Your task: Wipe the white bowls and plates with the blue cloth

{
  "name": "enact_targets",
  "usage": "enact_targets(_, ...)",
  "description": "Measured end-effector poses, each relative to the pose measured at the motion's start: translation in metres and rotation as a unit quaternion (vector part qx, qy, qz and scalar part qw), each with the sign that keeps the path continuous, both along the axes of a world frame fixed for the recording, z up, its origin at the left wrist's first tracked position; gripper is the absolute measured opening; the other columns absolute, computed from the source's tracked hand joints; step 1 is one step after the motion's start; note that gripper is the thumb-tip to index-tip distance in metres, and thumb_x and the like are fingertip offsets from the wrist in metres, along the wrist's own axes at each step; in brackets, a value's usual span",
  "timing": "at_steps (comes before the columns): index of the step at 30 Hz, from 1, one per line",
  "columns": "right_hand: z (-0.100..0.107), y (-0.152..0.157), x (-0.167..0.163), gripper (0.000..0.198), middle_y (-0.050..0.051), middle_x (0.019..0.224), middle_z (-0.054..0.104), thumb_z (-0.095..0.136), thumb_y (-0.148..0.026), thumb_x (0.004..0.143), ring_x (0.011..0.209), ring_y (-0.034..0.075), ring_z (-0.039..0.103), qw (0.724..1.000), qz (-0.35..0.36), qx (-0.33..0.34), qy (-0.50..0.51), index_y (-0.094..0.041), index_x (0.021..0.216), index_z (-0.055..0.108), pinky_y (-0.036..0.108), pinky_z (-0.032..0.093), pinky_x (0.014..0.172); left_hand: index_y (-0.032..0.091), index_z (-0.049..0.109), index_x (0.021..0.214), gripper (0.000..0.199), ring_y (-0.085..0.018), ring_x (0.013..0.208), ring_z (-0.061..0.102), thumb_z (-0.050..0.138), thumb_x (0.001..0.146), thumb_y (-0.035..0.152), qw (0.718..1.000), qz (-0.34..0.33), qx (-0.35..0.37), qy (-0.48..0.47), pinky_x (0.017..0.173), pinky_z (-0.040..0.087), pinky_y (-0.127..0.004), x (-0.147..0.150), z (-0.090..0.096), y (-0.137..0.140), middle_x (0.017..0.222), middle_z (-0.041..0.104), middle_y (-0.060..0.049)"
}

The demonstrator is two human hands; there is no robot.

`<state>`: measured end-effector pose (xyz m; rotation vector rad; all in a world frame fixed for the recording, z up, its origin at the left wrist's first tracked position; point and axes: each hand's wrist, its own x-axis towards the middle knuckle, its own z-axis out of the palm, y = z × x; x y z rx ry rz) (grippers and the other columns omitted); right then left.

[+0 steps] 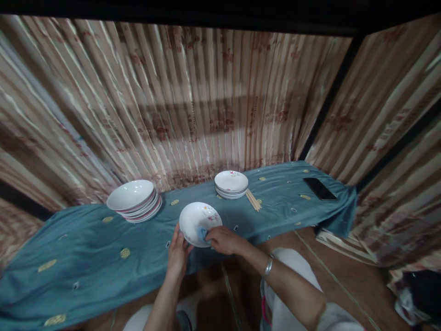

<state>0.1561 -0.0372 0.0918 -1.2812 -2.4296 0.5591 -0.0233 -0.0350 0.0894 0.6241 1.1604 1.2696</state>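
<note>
Tilted toward me over the table's front edge is a white plate (193, 218) with a small floral print at its upper right. My left hand (178, 248) grips its lower left rim. Pinched in my right hand (222, 240) is a light blue cloth (202, 233), which lies against the inside of the plate near its lower middle. Part of the cloth is hidden by my fingers. Behind the plate, to the right, sits a stack of similar floral plates (231, 182). Off to the left stands a taller stack of white bowls (132, 197) with reddish rims.
Beside the plate stack lie several wooden chopsticks (254, 200). A black phone (319, 188) rests at the table's right end. The narrow table has a blue-green cloth (99, 257). Patterned curtains (206, 105) hang close behind it, with dark frame posts (329, 99) at the sides.
</note>
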Motion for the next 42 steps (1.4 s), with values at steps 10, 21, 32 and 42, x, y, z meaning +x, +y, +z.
enact_targets(10,-0.006,0.007,-0.031,0.036,0.005,0.111,0.071,0.057,-0.009,0.076,0.100,0.018,0.066,0.978,-0.006,-0.040,0.202,-0.019,0.108,0.070,0.027,0.048,0.089,0.026,0.043,0.144,0.066,-0.021,0.100,0.067,0.063,0.082,0.036,0.999,0.008,0.014,0.037,0.069,0.056,-0.025,0.002,-0.005,0.001,0.132,0.061,-0.012)
enact_targets(21,-0.012,0.030,-0.044,0.043,0.012,0.131,0.056,0.058,-0.010,0.081,0.125,0.023,0.049,0.978,-0.041,0.100,0.179,-0.017,0.123,0.056,0.040,0.038,0.107,0.023,0.046,0.142,0.073,-0.030,0.127,0.051,0.069,0.075,0.044,0.992,-0.022,0.073,0.102,0.087,0.055,-0.034,0.002,-0.016,0.005,0.146,0.048,-0.009)
enact_targets(32,-0.022,0.054,-0.022,0.037,0.014,0.130,0.055,0.053,-0.021,0.089,0.125,0.024,0.048,0.976,-0.142,0.099,0.132,-0.016,0.125,0.052,0.043,0.035,0.109,0.026,0.048,0.140,0.068,-0.028,0.121,0.056,0.070,0.077,0.036,0.995,-0.010,0.052,0.080,0.087,0.055,-0.032,0.004,-0.009,-0.001,0.145,0.049,-0.008)
enact_targets(42,-0.014,0.032,-0.003,0.027,0.013,0.115,0.064,0.054,-0.019,0.088,0.110,0.022,0.058,0.980,-0.197,0.029,-0.006,-0.014,0.115,0.057,0.035,0.041,0.101,0.027,0.046,0.142,0.068,-0.028,0.122,0.056,0.069,0.077,0.034,0.995,0.000,0.046,0.088,0.086,0.055,-0.033,0.005,-0.010,-0.001,0.144,0.051,-0.008)
